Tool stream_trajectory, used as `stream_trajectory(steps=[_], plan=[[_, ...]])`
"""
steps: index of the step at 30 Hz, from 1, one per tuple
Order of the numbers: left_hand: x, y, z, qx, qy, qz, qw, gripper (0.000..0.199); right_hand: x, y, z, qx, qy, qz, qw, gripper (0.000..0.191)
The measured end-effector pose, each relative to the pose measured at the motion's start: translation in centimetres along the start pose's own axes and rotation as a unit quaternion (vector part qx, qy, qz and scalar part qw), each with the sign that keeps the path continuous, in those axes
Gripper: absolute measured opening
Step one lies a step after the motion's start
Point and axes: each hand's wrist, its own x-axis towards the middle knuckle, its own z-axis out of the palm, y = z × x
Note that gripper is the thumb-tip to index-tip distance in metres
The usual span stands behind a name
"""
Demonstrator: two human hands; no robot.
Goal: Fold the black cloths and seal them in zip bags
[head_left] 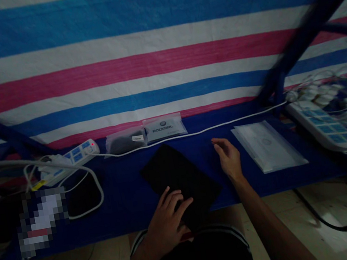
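Note:
A dark, flat piece of black cloth or a black pouch [180, 169] lies slanted at the front middle of the blue table; its exact kind is too dark to make out. My left hand [170, 218] rests on its near left part, fingers stretched and spread. To the right of the black piece, my right hand [230, 158] hovers over the table with its fingers half curled and the thumb slightly apart. Nothing shows between them. Just right of that hand are flat, clear plastic bags [268, 146], stacked with a faint round print.
At the back are a printed bag [164, 128] marked ROCKBRO and a bag with dark contents [126, 141]. A white cable [194, 134] crosses between the left power strip [75, 156] and right power strip [327, 125]. A blurred-out object [41, 220] lies front left.

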Motion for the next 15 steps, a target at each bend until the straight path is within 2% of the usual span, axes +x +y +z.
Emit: stream_trajectory(steps=[5,10,15], plan=[[-0.4,-1.0,-0.5,-0.066,0.020,0.012,0.998,0.065,0.0,-0.1,-0.1,-0.035,-0.021,-0.012,0.999,0.031],[0.4,-1.7,-1.8,-0.130,0.002,-0.001,0.992,0.050,0.0,-0.1,-0.1,-0.058,-0.031,-0.015,0.998,0.032],[1.5,-2.4,-2.4,-0.162,0.015,-0.014,0.987,0.041,-0.1,-0.7,0.0,-0.096,-0.052,-0.050,0.993,0.029]])
